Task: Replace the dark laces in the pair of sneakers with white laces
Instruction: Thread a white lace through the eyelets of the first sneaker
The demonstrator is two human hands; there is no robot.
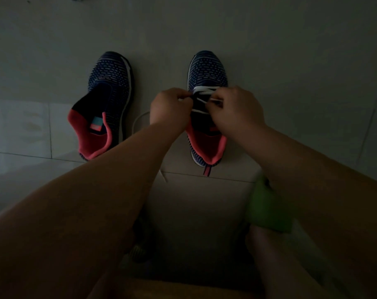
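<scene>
On a dim tiled floor [291,61], left to right: an unlaced sneaker [106,100]; the left hand [170,107], fingers curled, pinching a white lace [204,89] whose slack loops beside the wrist; the right sneaker [207,74], lace crossing its upper eyelets; the right hand [235,108], pinching the lace's other strand.

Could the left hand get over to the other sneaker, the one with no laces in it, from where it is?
Probably yes. The left hand pinches the white lace on the right sneaker, but only bare floor lies between it and the unlaced sneaker. It would have to drop its grip on the lace first.
</scene>
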